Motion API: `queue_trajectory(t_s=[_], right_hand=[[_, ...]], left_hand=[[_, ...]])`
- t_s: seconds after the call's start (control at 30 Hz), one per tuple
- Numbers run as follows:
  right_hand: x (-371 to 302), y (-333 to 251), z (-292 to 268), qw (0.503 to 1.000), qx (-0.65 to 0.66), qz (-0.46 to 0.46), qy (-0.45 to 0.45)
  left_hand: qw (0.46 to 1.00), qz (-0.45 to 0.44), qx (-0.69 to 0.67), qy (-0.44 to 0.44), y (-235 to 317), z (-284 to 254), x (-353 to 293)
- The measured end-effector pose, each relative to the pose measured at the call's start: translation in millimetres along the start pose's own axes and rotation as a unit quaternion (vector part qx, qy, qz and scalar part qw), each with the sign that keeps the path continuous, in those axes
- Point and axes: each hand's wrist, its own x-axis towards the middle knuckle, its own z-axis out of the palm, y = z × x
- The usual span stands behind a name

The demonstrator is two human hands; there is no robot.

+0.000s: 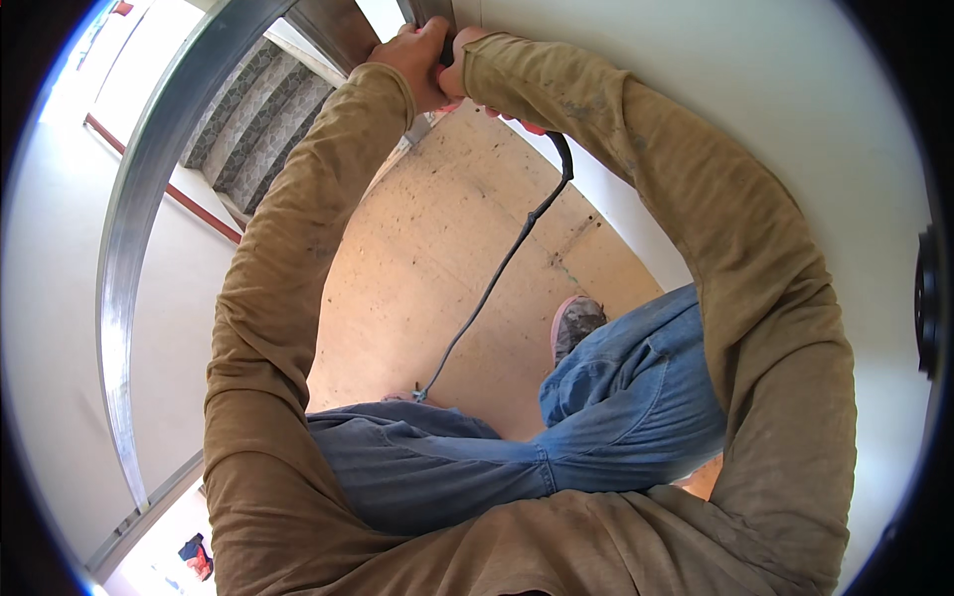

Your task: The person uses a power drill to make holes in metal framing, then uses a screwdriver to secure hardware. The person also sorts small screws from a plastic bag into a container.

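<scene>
Resting close together, the left hand [412, 65] and right hand [458, 66] are held beside the metal frame [343, 28]. A red tool [527, 126] is mostly hidden under the right sleeve [621, 124]; whether it is clamped in either hand cannot be told. From it, a black cord [532, 216] is trailed over the tan floor [427, 248] toward the jeans [427, 459]. 1 shoe [578, 324] is seen.

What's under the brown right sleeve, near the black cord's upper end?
A red object shows in part beside the black cord; the brown right sleeve covers the rest, leaving the object's shape and kind unclear.
</scene>
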Motion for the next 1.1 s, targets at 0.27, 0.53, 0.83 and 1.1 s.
queue_trajectory(t_s=[0.27,0.53,0.83,1.1], right_hand=[[-9.8,-11.6,0.9,0.998,-0.052,0.030,0.016],[-14.2,-7.1,-2.9,0.999,-0.024,0.021,0.000],[-4.6,1.2,0.6,0.999,-0.024,-0.031,-0.002],[-15.4,-4.5,-0.1,1.000,0.007,-0.012,0.015]], left_hand=[[0.999,0.017,-0.017,0.023,-1.6,1.9,-3.0],[1.000,0.012,-0.014,0.020,1.0,1.2,-3.1],[1.000,0.007,-0.008,0.009,1.6,0.2,-4.4],[1.000,0.001,-0.008,-0.003,2.3,-2.6,-4.8]])
